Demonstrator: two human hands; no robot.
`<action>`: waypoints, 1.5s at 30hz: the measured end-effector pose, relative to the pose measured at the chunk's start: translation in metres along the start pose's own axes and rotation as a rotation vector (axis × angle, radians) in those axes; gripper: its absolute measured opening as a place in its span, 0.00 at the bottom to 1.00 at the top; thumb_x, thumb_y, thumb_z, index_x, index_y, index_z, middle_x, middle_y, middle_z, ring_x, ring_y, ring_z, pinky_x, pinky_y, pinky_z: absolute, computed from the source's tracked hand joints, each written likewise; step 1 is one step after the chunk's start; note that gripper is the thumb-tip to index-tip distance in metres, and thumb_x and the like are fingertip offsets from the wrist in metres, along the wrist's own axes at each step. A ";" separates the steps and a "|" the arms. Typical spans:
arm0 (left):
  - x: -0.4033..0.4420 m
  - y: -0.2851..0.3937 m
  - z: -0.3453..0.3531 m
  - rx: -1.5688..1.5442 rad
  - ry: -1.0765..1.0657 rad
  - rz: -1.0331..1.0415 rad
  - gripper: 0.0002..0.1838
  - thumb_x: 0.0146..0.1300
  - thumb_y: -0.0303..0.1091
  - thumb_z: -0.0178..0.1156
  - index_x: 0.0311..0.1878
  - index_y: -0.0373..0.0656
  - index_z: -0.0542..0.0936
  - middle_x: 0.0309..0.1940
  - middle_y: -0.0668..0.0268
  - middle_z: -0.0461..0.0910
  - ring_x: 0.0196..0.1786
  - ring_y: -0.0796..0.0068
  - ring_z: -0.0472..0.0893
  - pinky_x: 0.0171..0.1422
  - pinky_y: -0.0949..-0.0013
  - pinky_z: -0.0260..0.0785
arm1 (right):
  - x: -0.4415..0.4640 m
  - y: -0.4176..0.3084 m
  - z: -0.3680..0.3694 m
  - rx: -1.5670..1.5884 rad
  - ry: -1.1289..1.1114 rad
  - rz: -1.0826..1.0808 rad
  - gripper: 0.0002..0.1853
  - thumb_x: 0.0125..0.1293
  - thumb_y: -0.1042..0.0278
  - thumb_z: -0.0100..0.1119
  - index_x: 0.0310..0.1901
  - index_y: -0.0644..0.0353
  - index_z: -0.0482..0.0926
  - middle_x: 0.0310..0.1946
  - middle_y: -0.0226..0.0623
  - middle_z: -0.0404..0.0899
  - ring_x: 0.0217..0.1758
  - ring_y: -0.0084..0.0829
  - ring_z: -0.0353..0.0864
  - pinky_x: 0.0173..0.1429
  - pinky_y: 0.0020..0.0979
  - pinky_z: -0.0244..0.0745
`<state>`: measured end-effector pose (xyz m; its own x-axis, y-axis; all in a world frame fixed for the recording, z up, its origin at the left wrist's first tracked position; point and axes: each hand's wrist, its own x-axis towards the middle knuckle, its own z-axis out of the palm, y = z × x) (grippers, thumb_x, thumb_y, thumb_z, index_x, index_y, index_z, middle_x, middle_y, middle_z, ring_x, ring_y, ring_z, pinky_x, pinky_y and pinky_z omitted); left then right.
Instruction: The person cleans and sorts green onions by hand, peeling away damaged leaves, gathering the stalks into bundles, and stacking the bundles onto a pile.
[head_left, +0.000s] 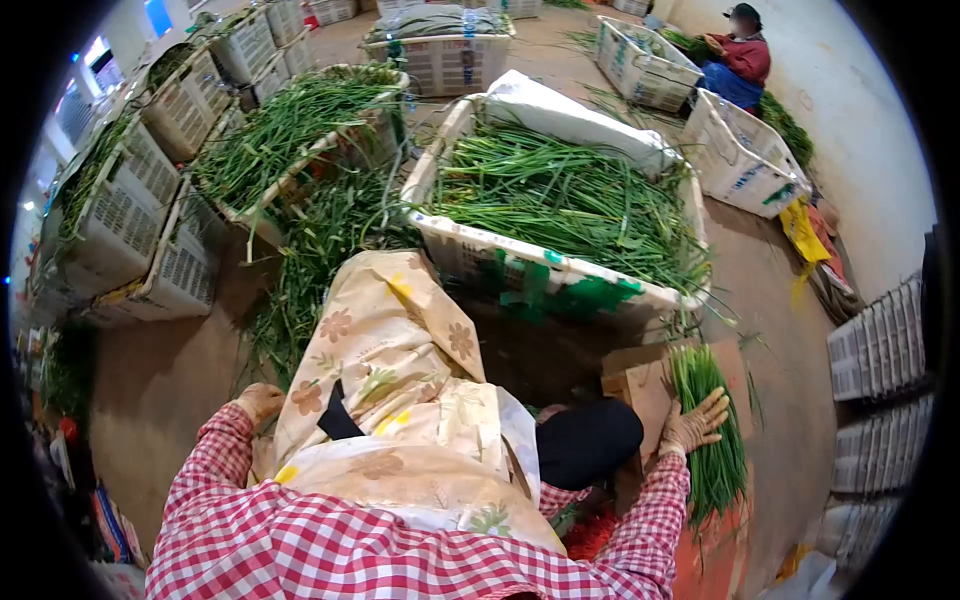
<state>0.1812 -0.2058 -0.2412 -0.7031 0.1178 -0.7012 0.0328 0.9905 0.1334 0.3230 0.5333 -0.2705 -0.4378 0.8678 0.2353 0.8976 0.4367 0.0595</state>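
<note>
My right hand [694, 424], in a pale glove, lies over a bundle of green chives [716, 455], fingers spread and stretched across the stalks. Under the bundle is a brown cardboard box [637, 385], with a reddish surface nearer to me. My left hand [260, 402], also gloved, is down by the left edge of my flowered apron [375, 350]. Its fingers look curled; whether anything is in them is hidden. Loose green stalks [300, 290] hang and lie just beyond it.
In front stands a white crate [560, 262] heaped with long green stalks. Another full crate [290, 200] is left of it. Stacked crates [130, 215] line the left side; more [878, 335] stand at right. A co-worker [740, 60] sits at the back right beside crates.
</note>
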 end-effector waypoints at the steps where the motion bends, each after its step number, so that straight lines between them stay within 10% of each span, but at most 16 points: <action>1: -0.007 -0.003 -0.001 0.044 -0.002 0.093 0.16 0.57 0.46 0.53 0.43 0.49 0.83 0.42 0.54 0.81 0.47 0.53 0.79 0.49 0.61 0.73 | 0.002 -0.002 -0.003 -0.013 -0.064 0.022 0.53 0.58 0.45 0.60 0.73 0.42 0.30 0.75 0.32 0.29 0.78 0.43 0.31 0.71 0.63 0.37; 8: 0.065 -0.103 0.093 -0.498 0.082 -0.134 0.12 0.59 0.41 0.57 0.38 0.45 0.83 0.32 0.57 0.83 0.34 0.70 0.81 0.41 0.65 0.72 | 0.014 0.006 -0.020 0.071 -0.236 0.004 0.59 0.52 0.44 0.65 0.73 0.41 0.29 0.75 0.33 0.29 0.78 0.44 0.30 0.71 0.63 0.34; 16: 0.048 -0.007 0.007 -0.509 0.170 -0.210 0.16 0.60 0.42 0.59 0.27 0.39 0.84 0.21 0.62 0.82 0.24 0.74 0.78 0.33 0.67 0.71 | 0.039 -0.008 -0.067 -0.135 -0.688 0.045 0.66 0.45 0.38 0.69 0.72 0.39 0.24 0.76 0.30 0.27 0.78 0.39 0.31 0.73 0.60 0.36; 19: 0.078 -0.007 -0.014 -0.789 0.243 -0.087 0.16 0.62 0.43 0.58 0.30 0.39 0.84 0.23 0.64 0.82 0.25 0.75 0.78 0.34 0.69 0.70 | 0.076 -0.019 -0.070 -0.399 -0.741 -0.012 0.56 0.49 0.36 0.65 0.73 0.47 0.42 0.71 0.40 0.55 0.70 0.42 0.60 0.71 0.42 0.57; 21: 0.140 -0.031 -0.024 -1.278 0.210 0.118 0.11 0.64 0.33 0.58 0.29 0.34 0.78 0.22 0.75 0.72 0.26 0.83 0.68 0.37 0.75 0.65 | 0.120 -0.020 -0.045 -0.289 -0.644 -0.133 0.37 0.53 0.43 0.63 0.62 0.52 0.69 0.49 0.51 0.78 0.54 0.43 0.78 0.58 0.40 0.72; 28: 0.207 0.123 -0.167 -0.595 0.718 0.577 0.15 0.66 0.37 0.57 0.47 0.35 0.80 0.44 0.61 0.82 0.46 0.70 0.80 0.48 0.66 0.71 | 0.101 -0.203 -0.115 0.053 -0.279 -0.356 0.30 0.60 0.43 0.53 0.61 0.52 0.71 0.48 0.45 0.80 0.52 0.45 0.78 0.56 0.42 0.72; 30: 0.233 0.170 -0.184 -0.929 0.552 0.556 0.24 0.65 0.39 0.57 0.62 0.39 0.71 0.55 0.54 0.76 0.56 0.69 0.76 0.59 0.68 0.67 | 0.088 -0.245 -0.107 0.150 -0.300 -0.581 0.29 0.61 0.46 0.54 0.61 0.53 0.71 0.49 0.44 0.80 0.52 0.41 0.79 0.56 0.40 0.72; 33: 0.261 0.223 -0.202 -0.650 0.621 0.401 0.46 0.59 0.50 0.61 0.72 0.38 0.49 0.64 0.47 0.66 0.66 0.59 0.68 0.65 0.65 0.62 | 0.065 -0.301 -0.099 0.192 -0.349 -0.741 0.26 0.61 0.49 0.56 0.58 0.54 0.74 0.43 0.40 0.83 0.49 0.39 0.80 0.58 0.40 0.70; 37: 0.291 0.272 -0.208 -0.721 0.468 0.069 0.41 0.61 0.47 0.59 0.71 0.38 0.53 0.59 0.46 0.71 0.59 0.52 0.74 0.62 0.63 0.65 | 0.066 -0.374 -0.087 0.363 -0.153 -1.006 0.20 0.64 0.53 0.55 0.54 0.54 0.77 0.40 0.36 0.83 0.45 0.37 0.81 0.65 0.45 0.61; 41: 0.294 0.272 -0.201 -0.853 0.471 0.169 0.20 0.63 0.40 0.57 0.54 0.40 0.71 0.42 0.51 0.79 0.45 0.54 0.79 0.50 0.58 0.68 | 0.068 -0.454 -0.089 0.469 -0.079 -1.227 0.19 0.64 0.54 0.57 0.54 0.50 0.77 0.40 0.33 0.83 0.50 0.33 0.80 0.68 0.44 0.57; 45: 0.294 0.273 -0.199 -0.854 0.490 0.158 0.20 0.62 0.42 0.58 0.53 0.41 0.71 0.39 0.53 0.79 0.42 0.54 0.79 0.47 0.58 0.69 | 0.054 -0.519 -0.069 0.222 -0.077 -1.353 0.36 0.59 0.47 0.61 0.68 0.36 0.58 0.68 0.29 0.61 0.73 0.35 0.53 0.74 0.56 0.38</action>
<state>-0.1575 0.0849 -0.2714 -0.9565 0.0112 -0.2914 -0.2353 0.5604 0.7941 -0.1627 0.3373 -0.2217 -0.9650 -0.2541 0.0641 -0.2519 0.9669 0.0408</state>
